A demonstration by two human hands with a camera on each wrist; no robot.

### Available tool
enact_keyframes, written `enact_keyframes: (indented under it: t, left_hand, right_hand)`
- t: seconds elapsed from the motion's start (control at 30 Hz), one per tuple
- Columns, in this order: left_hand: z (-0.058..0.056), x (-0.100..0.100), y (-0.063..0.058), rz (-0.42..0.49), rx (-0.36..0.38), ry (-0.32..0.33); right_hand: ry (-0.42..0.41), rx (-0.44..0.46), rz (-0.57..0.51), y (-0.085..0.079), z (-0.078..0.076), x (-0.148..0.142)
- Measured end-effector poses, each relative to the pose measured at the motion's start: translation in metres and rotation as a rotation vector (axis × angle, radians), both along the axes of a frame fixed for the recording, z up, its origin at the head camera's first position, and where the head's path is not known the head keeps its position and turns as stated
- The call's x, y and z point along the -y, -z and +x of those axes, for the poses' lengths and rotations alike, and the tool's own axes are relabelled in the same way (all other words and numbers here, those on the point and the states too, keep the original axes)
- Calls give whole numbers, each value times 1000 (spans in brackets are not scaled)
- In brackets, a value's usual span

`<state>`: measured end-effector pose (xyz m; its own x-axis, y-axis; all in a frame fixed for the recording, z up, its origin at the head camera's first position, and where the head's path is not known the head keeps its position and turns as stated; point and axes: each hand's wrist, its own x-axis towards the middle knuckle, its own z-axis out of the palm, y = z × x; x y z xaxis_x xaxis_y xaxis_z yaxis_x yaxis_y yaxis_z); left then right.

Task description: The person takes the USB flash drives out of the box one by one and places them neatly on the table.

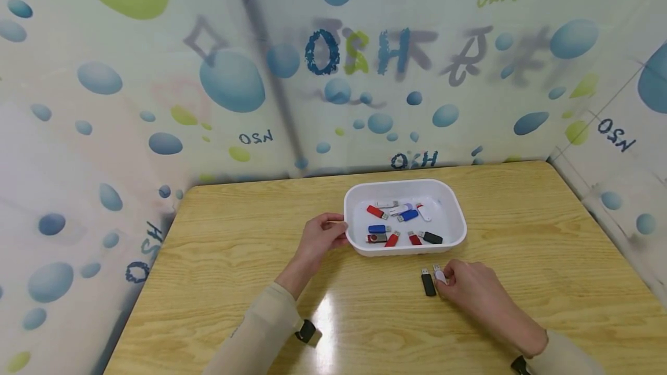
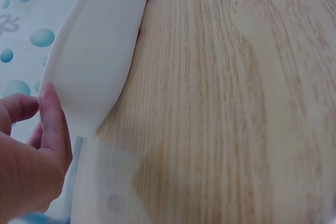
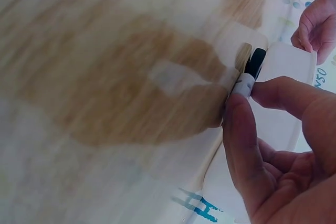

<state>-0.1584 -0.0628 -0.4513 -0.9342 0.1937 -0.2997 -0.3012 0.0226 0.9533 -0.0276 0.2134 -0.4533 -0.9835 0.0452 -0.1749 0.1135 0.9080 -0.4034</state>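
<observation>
Head view: I am watching two bare hands working at a wooden table (image 1: 224,236), where a white tray (image 1: 457,221) is sitting near the far edge. The right hand (image 1: 471,285) is pinching a white stick (image 1: 440,276) between thumb and finger, just in front of the tray's near side, and the stick's metal plug is pointing towards the tray. A black stick (image 1: 428,283) is lying on the wood just to its left, its plug pointing the same way. Through the right wrist camera I am seeing that pinch close up, but I cannot tell whether the white stick is touching the table. The left hand (image 1: 323,235) is steadying the tray at its left end; the left wrist camera is showing me its fingertips pinching the rim. Inside the tray more sticks are lying scattered: towards the back I am seeing some pale sticks (image 1: 400,209), a red stick (image 1: 375,211), a blue stick (image 1: 409,216) and a red-and-white stick (image 1: 424,212); along the front, a second blue stick (image 1: 377,228), a maroon stick (image 1: 375,238), two more red sticks (image 1: 392,241) and a second black stick (image 1: 432,238). Behind everything, a spotted backdrop (image 1: 469,126) is hanging.
</observation>
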Motion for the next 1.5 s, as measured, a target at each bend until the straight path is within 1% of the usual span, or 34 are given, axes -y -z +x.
enact_keyframes:
  t: [0.23, 0.4, 0.53, 0.63, 0.73, 0.83, 0.93, 1.0, 1.07, 1.13, 1.2, 1.27, 1.33, 1.37, 1.43, 1.5]
  left_hand:
    - [0, 0, -2, -5, 11, 0]
    - [1, -1, -2, 2, 0, -1]
    - [1, -2, 0, 7, -25, -7]
    - [1, -2, 1, 0, -45, -20]
    - [0, -1, 2, -4, -61, -35]
    - [1, 0, 3, 0, -63, -43]
    - [2, 1, 3, 1, -62, -46]
    - [4, 1, 2, -11, -81, -61]
    - [4, 1, 2, -31, -138, -98]
    - [6, 1, 0, -71, -229, -146]
    - [6, 1, -3, -149, -347, -192]
    - [6, -1, -7, -251, -475, -201]
    - [5, -3, -12, -369, -589, -169]
    - [4, -5, -15, -434, -641, -136]
    - [4, -10, -21, -559, -725, -41]
    - [3, -17, -29, -686, -777, 72]
  right_hand:
    - [24, 34, -2, 0, -1, 0]
    - [16, 16, -14, -2, 2, -4]
    - [45, 3, -50, -7, 8, -11]
    - [48, -51, -60, -14, 11, -21]
    - [43, -131, -78, -24, 11, -34]
    - [63, -198, -112, -33, 11, -49]
    - [88, -241, -130, -41, 11, -62]
    - [96, -265, -133, -45, 11, -68]
    - [100, -271, -129, -47, 11, -71]
    - [103, -269, -132, -49, 11, -73]
    - [104, -259, -130, -50, 11, -74]
    - [103, -247, -131, -50, 11, -74]
    - [101, -236, -132, -49, 11, -75]
    - [102, -234, -132, -49, 11, -75]
    - [103, -232, -131, -49, 11, -75]
    - [104, -228, -131, -50, 11, -75]
